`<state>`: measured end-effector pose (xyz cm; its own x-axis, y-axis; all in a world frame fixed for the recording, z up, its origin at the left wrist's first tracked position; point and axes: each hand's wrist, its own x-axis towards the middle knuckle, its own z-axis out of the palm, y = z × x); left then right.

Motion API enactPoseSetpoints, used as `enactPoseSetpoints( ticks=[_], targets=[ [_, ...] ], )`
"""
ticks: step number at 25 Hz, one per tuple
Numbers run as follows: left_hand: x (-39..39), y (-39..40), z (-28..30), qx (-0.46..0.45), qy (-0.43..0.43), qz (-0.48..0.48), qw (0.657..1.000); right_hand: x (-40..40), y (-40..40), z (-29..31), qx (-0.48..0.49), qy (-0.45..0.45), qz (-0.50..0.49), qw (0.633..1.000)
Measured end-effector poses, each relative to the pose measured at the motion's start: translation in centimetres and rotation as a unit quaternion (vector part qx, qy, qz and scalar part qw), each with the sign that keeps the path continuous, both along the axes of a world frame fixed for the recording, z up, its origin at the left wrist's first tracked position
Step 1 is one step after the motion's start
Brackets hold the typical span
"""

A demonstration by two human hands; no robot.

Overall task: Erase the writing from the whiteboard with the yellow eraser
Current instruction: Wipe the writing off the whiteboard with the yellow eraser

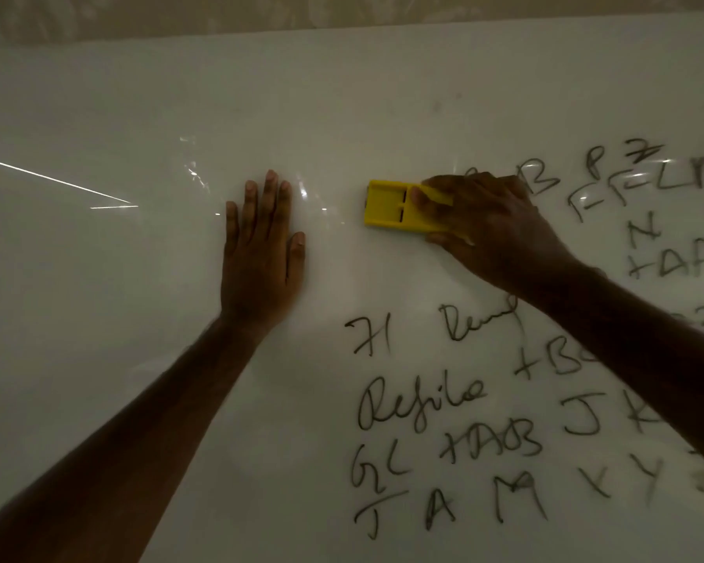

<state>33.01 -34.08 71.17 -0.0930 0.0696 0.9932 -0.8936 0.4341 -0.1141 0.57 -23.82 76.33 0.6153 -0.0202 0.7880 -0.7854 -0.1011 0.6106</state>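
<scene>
The whiteboard [139, 298] fills almost the whole head view. Black handwriting [444, 440] covers its right half, from the lower middle up to the right edge; the left half is bare. The yellow eraser [387, 205] lies flat on the board just left of the upper lines of writing. My right hand [492, 229] grips the eraser's right end, with fingers over its top and thumb under it. My left hand [261, 253] rests palm down on the bare board left of the eraser, fingers spread, holding nothing.
The board's top edge [342, 32] runs across the top of the view, with a pale patterned wall [220, 14] behind it. Bright light streaks [58, 182] reflect off the left part of the board. My right forearm [647, 331] hides some of the writing.
</scene>
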Motion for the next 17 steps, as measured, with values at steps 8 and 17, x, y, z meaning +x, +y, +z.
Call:
enactPoseSetpoints(
  ticks=[8,17],
  targets=[
    [-1.4,0.3,0.5,0.009,-0.028,-0.004,1.000,-1.6,-0.3,-5.3,0.025,0.096,0.017,0.995],
    [-6.0,0.9,3.6,-0.009,-0.075,0.027,0.997,-4.0,0.8,5.9,0.008,-0.058,0.019,0.998]
  ],
)
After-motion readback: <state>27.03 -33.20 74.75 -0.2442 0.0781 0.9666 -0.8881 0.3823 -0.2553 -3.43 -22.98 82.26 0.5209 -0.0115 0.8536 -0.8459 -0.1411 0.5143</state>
